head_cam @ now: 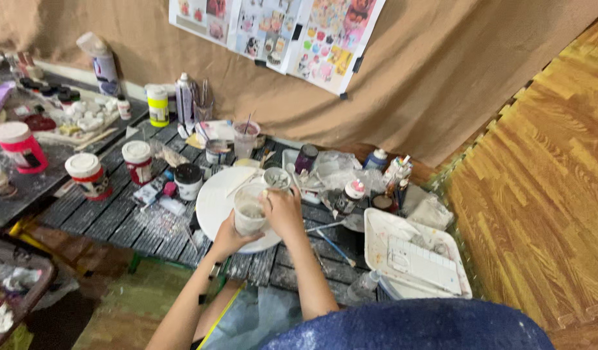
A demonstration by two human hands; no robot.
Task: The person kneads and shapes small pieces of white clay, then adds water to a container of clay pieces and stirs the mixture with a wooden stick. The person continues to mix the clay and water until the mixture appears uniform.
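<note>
Brown cloth (441,84) hangs as a backdrop, with printed picture sheets (279,32) clipped to it. Below it, a dark slatted counter (111,217) is crowded with craft supplies. A round white plate (214,201) lies near its front edge, and a white tray (415,259) sits to the right. Red-and-white paint tubs (88,174) stand well to the left. Over the plate, the left hand (227,238) cups a clear plastic cup (249,210) from below, fingers wrapped around its side. The right hand (284,210) rests against the cup's rim, fingers curled; whether they pinch anything cannot be told. A blue-handled brush (334,246) lies just right of the plate.
</note>
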